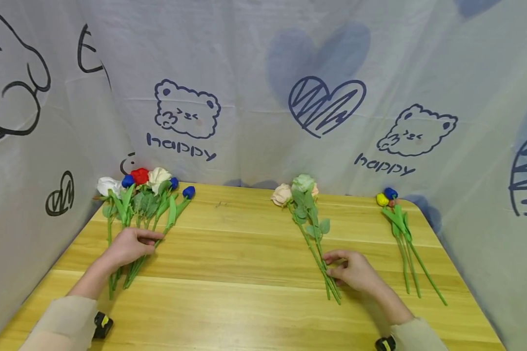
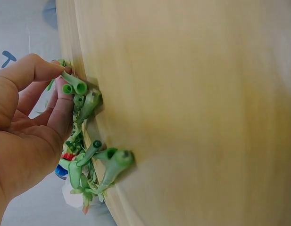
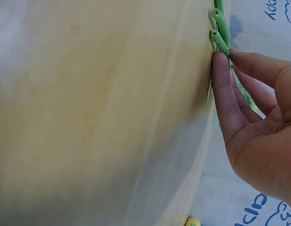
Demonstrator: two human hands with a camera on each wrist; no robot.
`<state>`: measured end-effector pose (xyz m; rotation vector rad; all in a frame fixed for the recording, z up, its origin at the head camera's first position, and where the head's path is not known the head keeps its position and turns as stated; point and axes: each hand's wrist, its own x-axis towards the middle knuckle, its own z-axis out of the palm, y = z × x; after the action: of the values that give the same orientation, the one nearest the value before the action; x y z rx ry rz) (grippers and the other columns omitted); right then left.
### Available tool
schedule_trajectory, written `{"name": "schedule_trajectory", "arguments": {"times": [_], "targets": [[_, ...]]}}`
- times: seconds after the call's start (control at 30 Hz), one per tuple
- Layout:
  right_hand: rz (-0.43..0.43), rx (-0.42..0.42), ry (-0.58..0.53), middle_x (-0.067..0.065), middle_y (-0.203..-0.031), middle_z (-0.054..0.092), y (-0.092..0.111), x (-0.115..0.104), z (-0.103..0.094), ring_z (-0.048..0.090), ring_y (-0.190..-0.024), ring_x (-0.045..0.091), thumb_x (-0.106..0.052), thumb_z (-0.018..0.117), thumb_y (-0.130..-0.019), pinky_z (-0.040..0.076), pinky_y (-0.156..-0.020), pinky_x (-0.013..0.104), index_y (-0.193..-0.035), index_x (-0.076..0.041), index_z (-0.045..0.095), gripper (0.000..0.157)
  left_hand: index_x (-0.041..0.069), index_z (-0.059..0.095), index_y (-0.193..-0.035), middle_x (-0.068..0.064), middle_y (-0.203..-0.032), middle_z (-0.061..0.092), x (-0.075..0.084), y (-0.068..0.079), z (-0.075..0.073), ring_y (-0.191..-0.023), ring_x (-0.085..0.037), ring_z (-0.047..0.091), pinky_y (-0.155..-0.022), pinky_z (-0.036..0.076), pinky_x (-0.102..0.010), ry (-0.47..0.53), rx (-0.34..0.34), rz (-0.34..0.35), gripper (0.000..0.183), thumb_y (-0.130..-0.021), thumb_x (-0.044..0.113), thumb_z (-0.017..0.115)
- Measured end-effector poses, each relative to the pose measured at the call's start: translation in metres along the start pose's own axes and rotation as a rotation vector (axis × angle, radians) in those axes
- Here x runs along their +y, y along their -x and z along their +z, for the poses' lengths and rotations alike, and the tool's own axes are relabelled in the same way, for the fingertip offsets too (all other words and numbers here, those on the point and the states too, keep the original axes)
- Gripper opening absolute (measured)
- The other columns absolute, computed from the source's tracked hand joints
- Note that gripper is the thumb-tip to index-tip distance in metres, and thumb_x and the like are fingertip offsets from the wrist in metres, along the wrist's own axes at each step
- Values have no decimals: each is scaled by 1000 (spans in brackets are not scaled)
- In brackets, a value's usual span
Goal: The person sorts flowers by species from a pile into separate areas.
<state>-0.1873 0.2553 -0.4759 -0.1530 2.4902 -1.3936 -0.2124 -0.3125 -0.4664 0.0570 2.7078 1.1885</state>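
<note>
At the left of the frame, a mixed bunch [image 1: 145,200] is laid near the table's left edge; one white, one red, one cream and three blue blossoms can be counted. One of its stems is pinched between thumb and fingertips of the left hand [image 1: 131,244]. Above, "happy" [image 1: 181,147] is printed under a bear drawing [image 1: 188,109] on the cloth [image 1: 246,136]. At centre-right, a rose bunch [image 1: 306,209] is made up of one green and two peach blossoms; a stem near its lower end is pinched by the thumb and forefinger of the right hand [image 1: 355,270]. "happy" is repeated at upper right. Beneath, near the right edge, three tulips [image 1: 401,226] are laid: yellow, blue, reddish. Wide bare wood of the table [image 1: 228,234] is left between the first two bunches.
</note>
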Motion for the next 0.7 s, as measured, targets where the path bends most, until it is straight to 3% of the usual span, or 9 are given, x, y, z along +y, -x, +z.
{"name": "schedule_trajectory", "arguments": {"times": [0.3, 0.43, 0.6, 0.7], "targets": [[-8, -3, -24, 18, -122, 67, 3, -1, 0, 68, -87, 22, -5, 70, -97, 62, -67, 37, -131, 3, 67, 35, -3, 69, -132, -21, -118, 70, 2, 2, 0, -99, -21, 63, -71, 54, -26, 37, 18, -14, 41, -91, 3, 70], [2, 37, -72, 20, -128, 67, 6, -4, -2, 69, -94, 25, -9, 68, -100, 63, -71, 38, -134, 2, 65, 37, -6, 66, -135, -25, -125, 68, 4, 5, -1, -106, -27, 65, -75, 56, -24, 78, 33, -7, 42, -94, 3, 69], [-7, 106, -80, 19, -128, 67, 9, -12, -4, 69, -97, 27, -16, 68, -101, 63, -75, 38, -139, -4, 64, 39, -2, 61, -143, -26, -141, 61, 13, 9, 2, -125, -42, 60, -92, 59, -36, 155, 43, -12, 43, -101, 7, 65], [-54, 146, -73, 18, -133, 65, 12, -18, -3, 68, -101, 28, -16, 67, -102, 62, -77, 38, -140, -5, 63, 40, 1, 58, -146, -25, -147, 57, 22, 10, 6, -132, -42, 56, -95, 57, -37, 216, 65, -10, 45, -103, 11, 64]]}}
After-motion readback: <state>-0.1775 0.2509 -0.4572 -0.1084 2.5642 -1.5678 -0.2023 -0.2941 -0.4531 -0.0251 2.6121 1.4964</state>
